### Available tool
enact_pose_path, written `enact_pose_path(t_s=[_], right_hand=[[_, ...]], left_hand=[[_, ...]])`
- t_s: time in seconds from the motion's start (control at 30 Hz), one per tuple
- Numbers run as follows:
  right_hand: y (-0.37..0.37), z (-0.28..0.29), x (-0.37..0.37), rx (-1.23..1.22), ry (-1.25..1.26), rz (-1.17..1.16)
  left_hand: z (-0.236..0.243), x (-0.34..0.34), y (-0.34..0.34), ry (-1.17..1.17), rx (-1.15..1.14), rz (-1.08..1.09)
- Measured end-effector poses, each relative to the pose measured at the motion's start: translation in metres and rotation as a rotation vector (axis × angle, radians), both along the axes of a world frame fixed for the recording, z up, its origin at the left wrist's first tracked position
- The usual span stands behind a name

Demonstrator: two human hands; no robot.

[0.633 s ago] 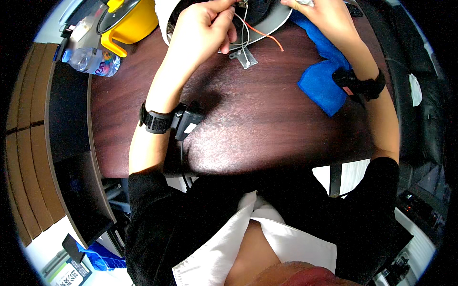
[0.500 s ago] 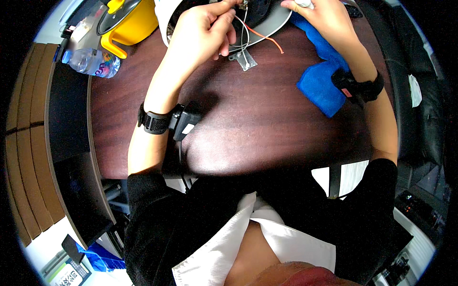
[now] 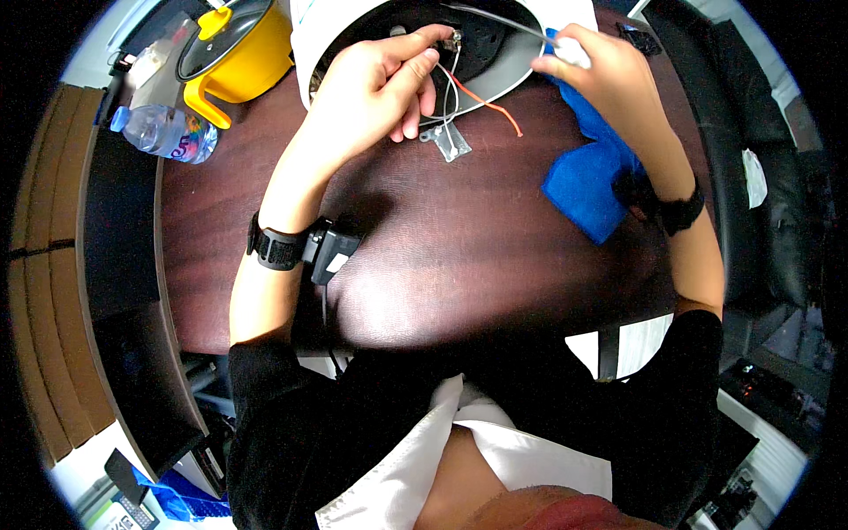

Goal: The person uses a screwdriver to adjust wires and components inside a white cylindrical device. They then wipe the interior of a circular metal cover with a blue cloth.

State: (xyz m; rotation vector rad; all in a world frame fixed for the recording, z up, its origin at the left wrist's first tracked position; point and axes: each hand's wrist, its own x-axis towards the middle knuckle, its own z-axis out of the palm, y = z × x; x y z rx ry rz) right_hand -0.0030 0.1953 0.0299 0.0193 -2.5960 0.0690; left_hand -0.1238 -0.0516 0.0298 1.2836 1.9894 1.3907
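Note:
A white appliance (image 3: 309, 26) lies open at the far side, showing a dark interior, a small metal fitting (image 3: 455, 42), thin white wires (image 3: 452, 106) and an orange wire (image 3: 495, 108). My left hand (image 3: 375, 93) is closed at its near rim, index finger by the fitting, thumb near the wires; what it pinches is unclear. My right hand (image 3: 605, 75) grips a white-handled screwdriver (image 3: 572, 51), its long metal shaft reaching over the opening. A small clear piece (image 3: 449, 144), possibly a bag, lies below the wires.
The dark wooden desk (image 3: 424, 247) holds a yellow lidded pot (image 3: 243, 66), a plastic bottle (image 3: 168, 132) at left and a blue cloth (image 3: 579, 190) under my right wrist. A dark object (image 3: 636, 37) sits at the back right. A black leather seat (image 3: 755, 230) is beside the desk.
The whole scene has shifted lower in the picture, revealing more of the appliance's interior and the screwdriver's shaft. My hands remain at the appliance, with only slight movement.

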Motion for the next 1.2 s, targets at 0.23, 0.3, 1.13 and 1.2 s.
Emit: enact_pose_path(t_s=[0.23, 0.3, 1.13, 1.2], right_hand=[[-0.029, 0.014, 0.047, -0.135, -0.115, -0.002], [-0.033, 0.018, 0.051, -0.17, -0.159, -0.001], [-0.069, 0.037, 0.066, -0.059, -0.279, -0.136], [-0.075, 0.039, 0.066, -0.023, -0.27, -0.129]], left_hand=[[0.0, 0.002, 0.003, 0.057, 0.026, 0.021], [0.001, 0.0, 0.002, 0.05, 0.029, 0.02], [-0.002, 0.001, 0.005, 0.092, 0.066, 0.036], [-0.003, 0.001, 0.005, 0.093, 0.064, 0.038]])
